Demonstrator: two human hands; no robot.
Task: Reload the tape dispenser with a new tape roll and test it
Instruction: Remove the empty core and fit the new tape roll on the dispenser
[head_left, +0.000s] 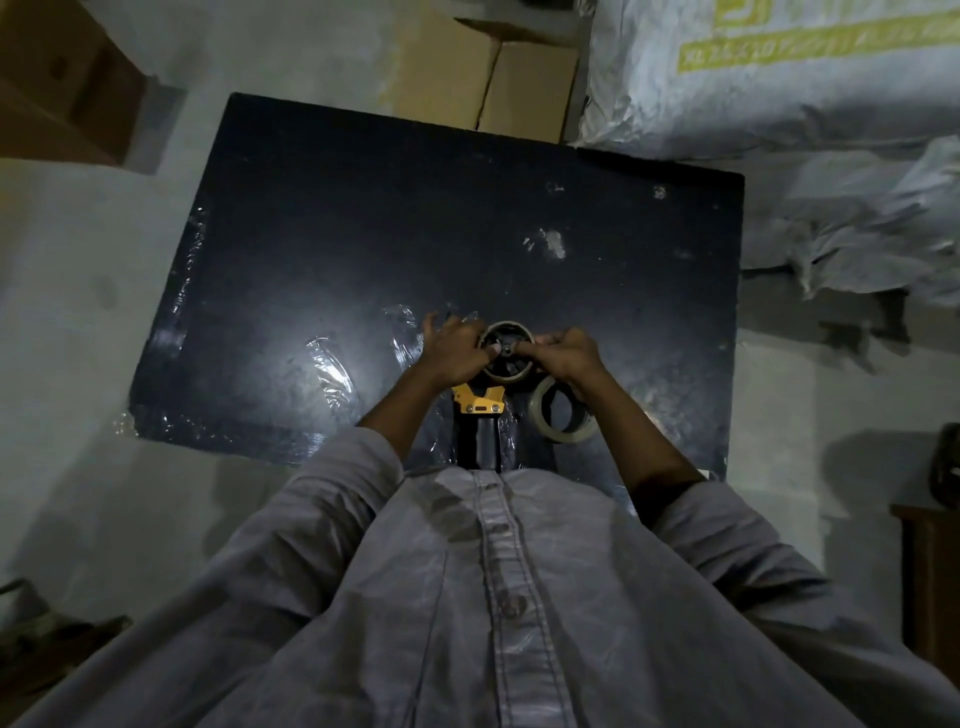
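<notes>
A yellow and black tape dispenser (480, 410) lies on the black table (363, 218), its handle pointing toward me. On its hub sits a thin cardboard ring (506, 328), a tape core. My left hand (454, 351) grips the ring's left side with a finger in the hub. My right hand (566, 353) pinches the ring's right edge near the centre. A fuller clear tape roll (563, 413) lies flat on the table just right of the dispenser, under my right wrist.
Strips of clear tape (324, 371) stick to the table's left and front. Cardboard boxes (498, 73) stand behind the table. White woven sacks (779, 73) pile at the back right. A dark wooden piece of furniture (930, 582) stands at the right edge.
</notes>
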